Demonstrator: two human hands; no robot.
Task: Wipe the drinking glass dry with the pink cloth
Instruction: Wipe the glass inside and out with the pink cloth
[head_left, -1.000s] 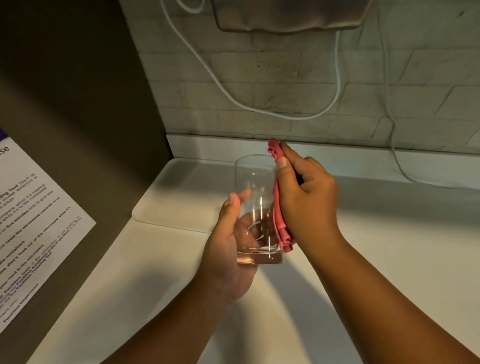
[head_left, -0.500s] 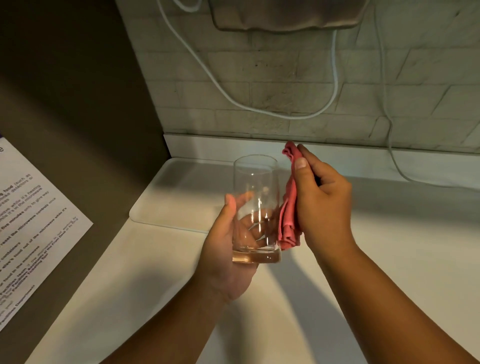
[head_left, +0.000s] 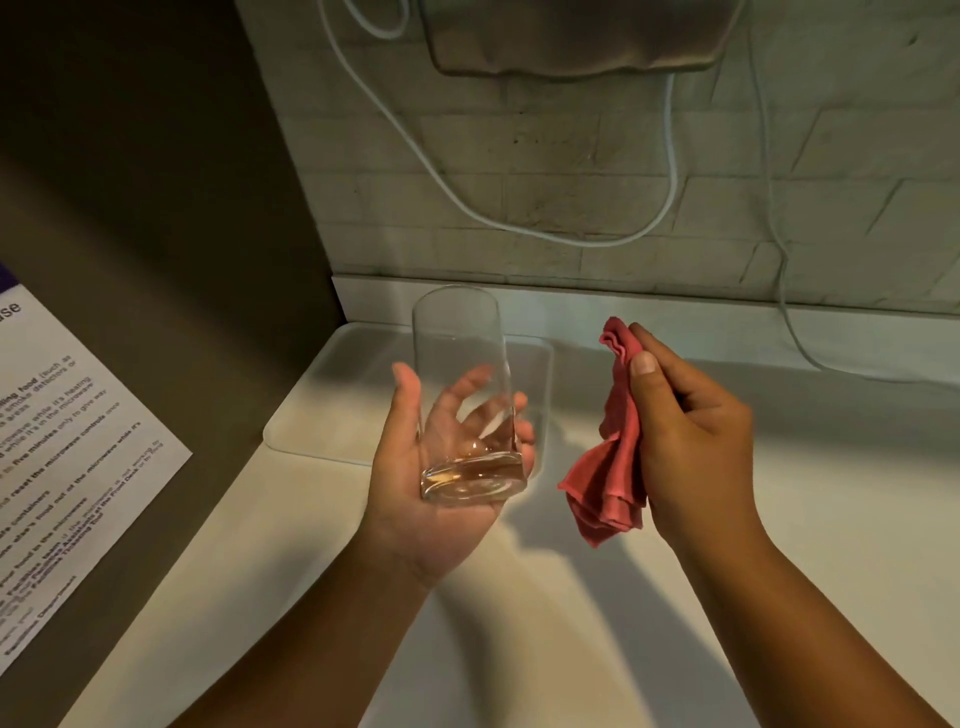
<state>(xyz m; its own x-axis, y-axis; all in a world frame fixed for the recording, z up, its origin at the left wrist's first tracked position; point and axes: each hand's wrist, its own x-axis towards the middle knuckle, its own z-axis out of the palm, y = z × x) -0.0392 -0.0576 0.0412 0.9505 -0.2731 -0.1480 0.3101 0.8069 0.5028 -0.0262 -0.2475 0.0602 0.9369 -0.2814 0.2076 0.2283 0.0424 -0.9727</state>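
Observation:
A clear drinking glass (head_left: 460, 364) stands upright in my left hand (head_left: 415, 499), its thick base resting on the palm with thumb and fingers loosely round its lower part. My right hand (head_left: 691, 441) holds the folded pink cloth (head_left: 615, 457) a short way to the right of the glass. The cloth hangs down from my thumb and fingers and does not touch the glass. Both are held above the white counter.
A translucent flat tray (head_left: 332, 405) lies on the white counter (head_left: 779, 519) behind the glass, by the back ledge. White cables (head_left: 670, 171) hang on the tiled wall. A dark cabinet side with a printed notice (head_left: 67, 457) stands to the left.
My right hand with the cloth has pulled away from the glass to the right. My left hand has loosened and now cradles the glass on the open palm.

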